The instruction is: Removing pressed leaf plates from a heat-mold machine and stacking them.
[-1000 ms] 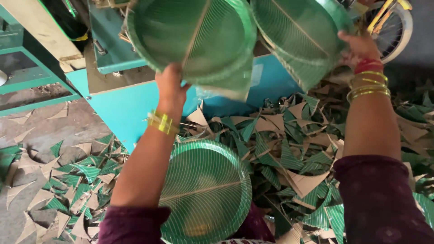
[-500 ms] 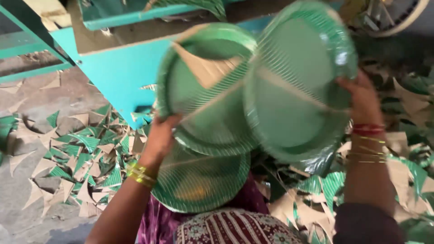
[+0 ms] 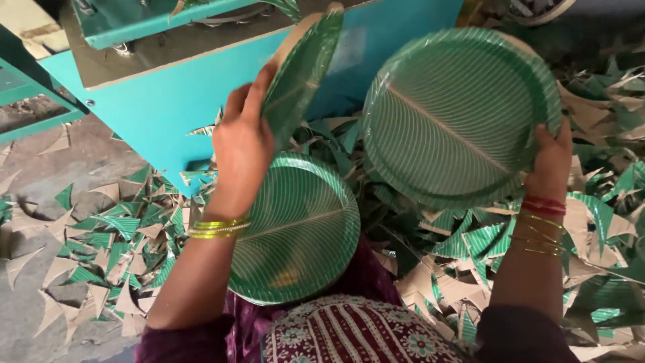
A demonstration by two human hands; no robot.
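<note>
Head view, read from left to right. Cut scraps [image 3: 87,269] of green-and-tan paper, too many to count, litter the grey floor [image 3: 27,323] at left and again at far right. Behind them stands a turquoise machine body [image 3: 154,101]. The left hand [image 3: 243,144], with yellow bangles [image 3: 218,228] at the wrist, is clenched on the lower rim of a tilted paper plate [image 3: 302,70], seen almost edge-on, thumb on one face and fingers on the other. Below it, resting over the person's lap, lies a lap plate [image 3: 295,225], face up and touched by neither hand. Further right, the right hand [image 3: 552,161], wearing a red band and thin bangles [image 3: 541,225], grips the right rim of a raised plate [image 3: 460,114] held face toward the camera; its thickened lower edge suggests a second plate nested behind, though this cannot be confirmed. Count: three green leaf-patterned plates clearly visible, two hands, one machine. The plates appear light, thin and moderately stiff from their pressed ribs, with a glossy and probably somewhat slippery film; they would likely crease if squeezed across the middle, so a rim pinch seems the soundest hold.
</note>
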